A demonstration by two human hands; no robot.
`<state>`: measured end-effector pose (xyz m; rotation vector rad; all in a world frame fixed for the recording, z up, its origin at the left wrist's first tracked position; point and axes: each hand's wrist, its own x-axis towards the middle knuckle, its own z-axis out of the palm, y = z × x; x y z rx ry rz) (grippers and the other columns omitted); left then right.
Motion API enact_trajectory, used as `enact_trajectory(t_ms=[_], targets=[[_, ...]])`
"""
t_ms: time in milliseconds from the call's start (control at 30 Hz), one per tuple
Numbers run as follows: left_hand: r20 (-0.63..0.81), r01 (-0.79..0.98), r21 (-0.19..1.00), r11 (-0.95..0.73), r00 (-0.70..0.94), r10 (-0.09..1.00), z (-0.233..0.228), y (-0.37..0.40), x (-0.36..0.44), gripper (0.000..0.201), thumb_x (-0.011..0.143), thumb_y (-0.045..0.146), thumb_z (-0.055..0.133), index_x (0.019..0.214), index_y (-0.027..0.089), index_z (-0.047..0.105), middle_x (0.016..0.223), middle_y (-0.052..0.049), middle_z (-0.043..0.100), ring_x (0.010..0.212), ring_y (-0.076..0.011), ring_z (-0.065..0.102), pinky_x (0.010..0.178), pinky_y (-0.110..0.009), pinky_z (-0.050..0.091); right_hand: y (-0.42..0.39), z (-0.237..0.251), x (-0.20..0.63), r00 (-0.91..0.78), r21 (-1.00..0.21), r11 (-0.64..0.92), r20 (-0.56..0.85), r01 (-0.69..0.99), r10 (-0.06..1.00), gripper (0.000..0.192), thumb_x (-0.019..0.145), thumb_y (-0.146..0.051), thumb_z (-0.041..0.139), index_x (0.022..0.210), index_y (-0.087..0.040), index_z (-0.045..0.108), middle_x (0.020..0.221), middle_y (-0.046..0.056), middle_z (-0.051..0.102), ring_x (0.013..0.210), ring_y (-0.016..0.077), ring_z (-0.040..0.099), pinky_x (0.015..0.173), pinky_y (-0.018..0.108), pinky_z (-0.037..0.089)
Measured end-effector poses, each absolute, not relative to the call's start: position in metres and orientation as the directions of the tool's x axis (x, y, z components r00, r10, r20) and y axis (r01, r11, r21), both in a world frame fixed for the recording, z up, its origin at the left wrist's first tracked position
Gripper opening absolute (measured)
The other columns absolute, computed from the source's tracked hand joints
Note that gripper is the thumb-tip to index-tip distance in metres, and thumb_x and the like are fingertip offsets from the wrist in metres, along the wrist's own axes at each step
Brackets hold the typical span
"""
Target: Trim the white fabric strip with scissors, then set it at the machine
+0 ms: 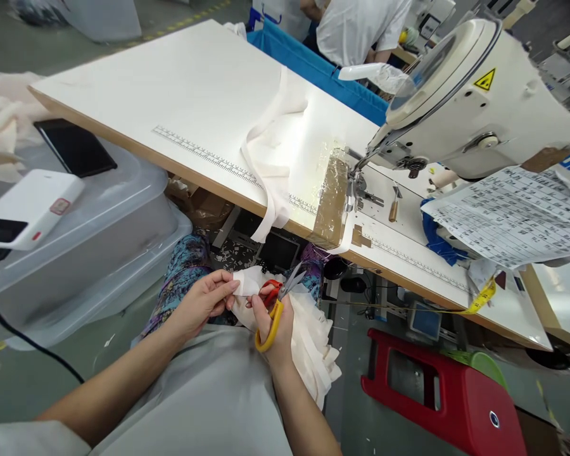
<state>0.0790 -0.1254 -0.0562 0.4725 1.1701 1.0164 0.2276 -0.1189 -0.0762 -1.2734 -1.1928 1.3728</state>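
Between the thumb and fingers of my left hand [208,296] is the edge of a cream fabric piece [247,280], held above my lap. My right hand [276,320] is closed on a pair of scissors [289,283] with one red and one yellow handle loop; the blades point up and away, slightly apart. My right fingertips also seem to touch the fabric. A bunch of cream fabric [311,345] hangs over my lap under the right hand. On the table ahead lies a long cream fabric strip [270,145], its end drooping over the front edge.
A sewing machine [475,101] stands on the white table [171,76]. Plastic bins [123,221] at left carry a phone [76,147] and a white power bank [33,209]. A red stool [479,392] is at lower right. Beyond a blue fabric bin [308,69] is another person [356,31].
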Motion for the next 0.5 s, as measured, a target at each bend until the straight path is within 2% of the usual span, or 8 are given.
enact_trajectory(t_ms=[167, 300, 400, 500], targets=[[-0.548, -0.399, 0.758, 0.516, 0.042, 0.836, -0.057, -0.126, 0.075, 0.049, 0.062, 0.056, 0.079, 0.076, 0.017, 0.053, 0.051, 0.002, 0.058, 0.039, -0.0032, 0.027, 0.037, -0.015, 0.015, -0.120, -0.078, 0.228, -0.099, -0.992, -0.122, -0.120, -0.015, 0.988, 0.019, 0.084, -0.036, 0.059, 0.086, -0.021, 0.049, 0.077, -0.001, 0.055, 0.067, 0.0166, 0.063, 0.067, 0.032, 0.054], [-0.538, -0.376, 0.775, 0.508, 0.029, 0.842, -0.057, -0.127, 0.071, 0.046, 0.062, 0.053, 0.080, 0.073, 0.016, 0.056, 0.055, 0.003, 0.055, 0.044, -0.0045, 0.030, 0.040, -0.015, 0.018, -0.116, -0.071, 0.236, -0.107, -0.994, -0.064, -0.073, 0.088, 0.992, 0.012, 0.085, -0.031, 0.054, 0.085, -0.021, 0.049, 0.080, 0.001, 0.059, 0.068, 0.0167, 0.061, 0.069, 0.033, 0.052], [-0.514, -0.323, 0.804, 0.499, 0.044, 0.857, -0.053, -0.126, 0.068, 0.042, 0.065, 0.052, 0.079, 0.072, 0.016, 0.057, 0.060, 0.003, 0.053, 0.049, -0.0062, 0.032, 0.043, -0.016, 0.020, -0.107, -0.063, 0.248, -0.134, -0.977, 0.041, 0.013, 0.210, 0.991, 0.009, 0.083, -0.022, 0.052, 0.091, -0.021, 0.049, 0.104, 0.008, 0.064, 0.080, 0.0175, 0.061, 0.080, 0.036, 0.051], [-0.413, -0.242, 0.863, 0.443, 0.167, 0.895, -0.035, -0.128, 0.065, 0.035, 0.072, 0.048, 0.075, 0.070, 0.017, 0.060, 0.068, 0.001, 0.053, 0.056, -0.0092, 0.040, 0.048, -0.018, 0.030, -0.095, -0.051, 0.260, -0.341, -0.965, 0.122, 0.036, 0.232, 0.939, 0.021, 0.079, -0.018, 0.056, 0.099, -0.022, 0.048, 0.129, 0.011, 0.057, 0.086, 0.0173, 0.060, 0.084, 0.036, 0.049]])
